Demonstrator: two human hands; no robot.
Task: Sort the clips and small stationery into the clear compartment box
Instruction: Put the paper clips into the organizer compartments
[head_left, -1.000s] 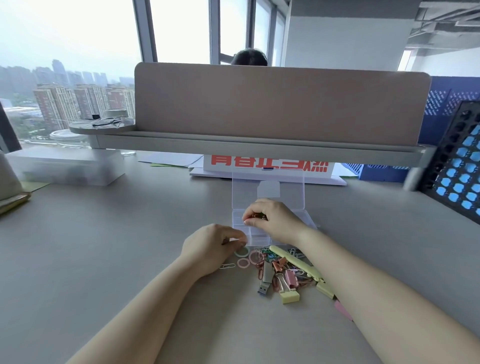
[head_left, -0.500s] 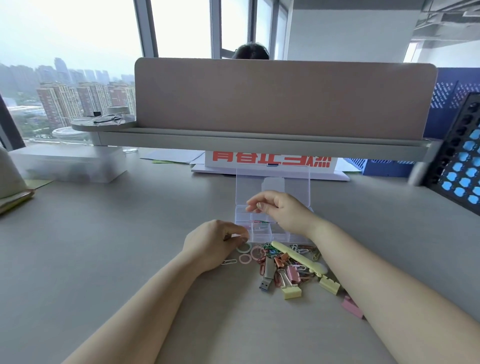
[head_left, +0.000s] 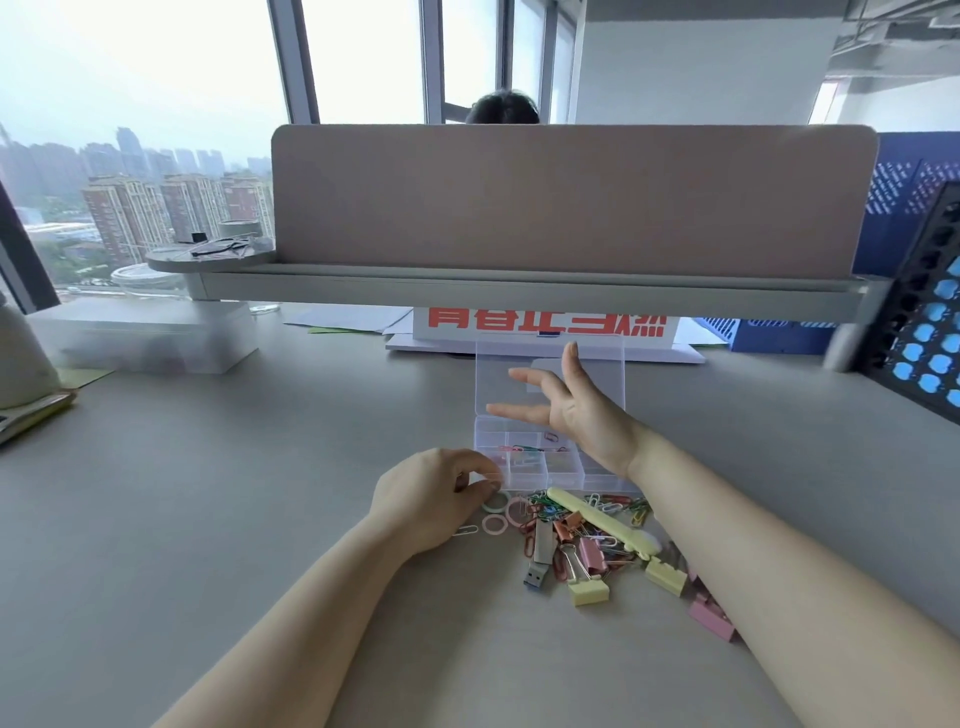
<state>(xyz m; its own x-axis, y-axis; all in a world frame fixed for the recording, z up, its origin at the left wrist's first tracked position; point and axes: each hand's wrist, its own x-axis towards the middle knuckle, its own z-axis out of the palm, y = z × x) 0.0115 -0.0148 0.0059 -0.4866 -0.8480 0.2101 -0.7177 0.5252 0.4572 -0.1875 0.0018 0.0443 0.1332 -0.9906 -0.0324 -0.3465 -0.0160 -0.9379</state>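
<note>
The clear compartment box (head_left: 562, 472) lies mid-desk with its lid (head_left: 597, 374) tipped back. A few coloured paper clips (head_left: 524, 449) sit in its middle cells. My right hand (head_left: 571, 410) hovers over the box, open, with fingers spread and nothing in it. My left hand (head_left: 436, 499) is curled, its fingertips pinching the box's front left corner beside a green ring (head_left: 495, 501) and a pink ring (head_left: 493, 524). In front of the box lies a pile of clips (head_left: 582, 540), a long yellow piece (head_left: 597, 522), a USB stick (head_left: 540, 561) and a yellow binder clip (head_left: 589, 592).
A pink binder clip (head_left: 711, 618) lies under my right forearm. A desk partition (head_left: 571, 202) with a shelf (head_left: 519, 296) rises behind the box. There is a frosted container (head_left: 145, 338) at the far left and a black perforated rack (head_left: 930, 322) at the right. A person's head shows beyond the partition.
My right hand was pinched over the box's cells; it has since lifted and spread open. The left hand has stayed at the box's corner.
</note>
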